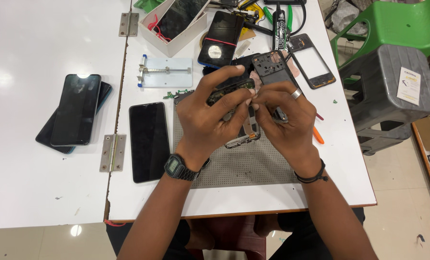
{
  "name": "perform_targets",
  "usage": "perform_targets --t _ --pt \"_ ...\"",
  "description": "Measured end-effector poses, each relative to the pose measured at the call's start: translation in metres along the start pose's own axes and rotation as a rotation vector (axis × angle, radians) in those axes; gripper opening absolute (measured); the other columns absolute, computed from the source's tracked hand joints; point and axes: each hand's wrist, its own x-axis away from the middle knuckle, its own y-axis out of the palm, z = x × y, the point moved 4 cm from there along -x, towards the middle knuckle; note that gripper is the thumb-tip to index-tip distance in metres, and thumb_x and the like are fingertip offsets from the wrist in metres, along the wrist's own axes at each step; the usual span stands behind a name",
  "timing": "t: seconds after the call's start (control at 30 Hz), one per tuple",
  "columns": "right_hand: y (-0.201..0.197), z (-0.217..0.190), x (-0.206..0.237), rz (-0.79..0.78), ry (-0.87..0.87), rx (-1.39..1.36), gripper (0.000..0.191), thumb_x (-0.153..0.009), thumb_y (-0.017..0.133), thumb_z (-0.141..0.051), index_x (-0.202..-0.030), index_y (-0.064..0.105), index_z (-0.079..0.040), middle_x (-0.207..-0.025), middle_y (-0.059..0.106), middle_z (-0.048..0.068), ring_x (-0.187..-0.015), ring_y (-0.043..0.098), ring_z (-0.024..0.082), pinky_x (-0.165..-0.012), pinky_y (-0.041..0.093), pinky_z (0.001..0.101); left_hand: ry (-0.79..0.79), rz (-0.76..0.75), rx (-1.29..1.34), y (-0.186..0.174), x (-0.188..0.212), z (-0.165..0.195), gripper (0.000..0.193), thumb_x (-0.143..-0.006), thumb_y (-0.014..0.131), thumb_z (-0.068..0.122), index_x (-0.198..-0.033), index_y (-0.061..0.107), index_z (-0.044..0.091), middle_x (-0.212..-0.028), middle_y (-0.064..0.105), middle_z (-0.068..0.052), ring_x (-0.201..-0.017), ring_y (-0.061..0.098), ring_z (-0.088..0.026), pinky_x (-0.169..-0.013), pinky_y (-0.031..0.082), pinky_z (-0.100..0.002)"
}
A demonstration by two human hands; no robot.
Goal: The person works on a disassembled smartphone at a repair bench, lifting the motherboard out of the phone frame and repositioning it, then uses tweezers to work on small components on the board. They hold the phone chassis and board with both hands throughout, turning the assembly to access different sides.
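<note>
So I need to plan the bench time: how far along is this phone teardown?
Done: a bare frame lies stripped. In hand: the left hand and right hand hold an opened phone over the grey mat. Left: the black phone lies untouched.

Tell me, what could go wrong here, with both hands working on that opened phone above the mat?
The left hand and right hand hold the opened phone in the air above the grey mat, so a slip could drop it. Small loose parts may roll off the crowded white table. The orange-handled tool lies near the table edge and could get knocked off.
</note>
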Motion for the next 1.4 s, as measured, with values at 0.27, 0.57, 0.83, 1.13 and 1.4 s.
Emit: perform_targets --t 0.27,0.57,0.83,1.13,1.4 --pt "0.006 0.026 0.012 0.02 0.309 -0.352 0.023 -0.097 0.075 -0.003 -0.116 0.061 -0.001 -0.105 0.07 0.004 -0.087 0.069 0.008 -0.073 0.057 0.0209 -0.158 0.026 0.103 0.0 0.004 -0.004 0.009 -0.094 0.081 0.013 -0.1 0.075 0.014 -0.131 0.066 0.0 -0.084 0.074 -0.009 -0.065 0.06 -0.021" --pt "0.005 0.043 0.016 -0.049 0.547 -0.651 0.018 -0.097 0.073 -0.004 -0.114 0.069 0.0 -0.106 0.071 0.006 -0.088 0.069 0.008 -0.07 0.057 0.0209 -0.217 0.04 0.138 0.005 0.006 -0.009 0.007 -0.094 0.079 0.014 -0.099 0.074 0.012 -0.133 0.066 -0.001 -0.073 0.068 -0.008 -0.064 0.057 -0.022" --pt "0.005 0.041 0.014 -0.024 0.455 -0.546 0.018 -0.097 0.074 -0.005 -0.114 0.068 0.001 -0.104 0.071 0.005 -0.088 0.069 0.008 -0.072 0.059 0.0219 -0.202 0.023 0.145 0.006 0.006 -0.007 0.007 -0.095 0.08 0.013 -0.101 0.075 0.013 -0.131 0.066 -0.001 -0.081 0.073 -0.008 -0.067 0.06 -0.021" --pt "-0.004 0.029 0.008 -0.051 0.297 -0.223 0.016 -0.092 0.08 -0.008 -0.105 0.076 0.0 -0.092 0.073 0.008 -0.078 0.067 0.01 -0.069 0.052 0.0223 -0.068 0.004 0.086 0.002 0.003 0.005 0.013 -0.091 0.082 0.01 -0.102 0.075 0.013 -0.123 0.067 -0.001 -0.09 0.076 -0.014 -0.069 0.062 -0.024" --pt "-0.008 0.013 -0.001 -0.011 0.149 -0.061 0.01 -0.093 0.077 0.0 -0.103 0.076 0.001 -0.092 0.075 0.01 -0.073 0.069 0.011 -0.063 0.052 0.0218 -0.026 0.002 0.026 0.003 0.0 0.008 0.017 -0.087 0.084 0.012 -0.101 0.075 0.015 -0.119 0.069 0.001 -0.085 0.074 -0.012 -0.068 0.059 -0.025"
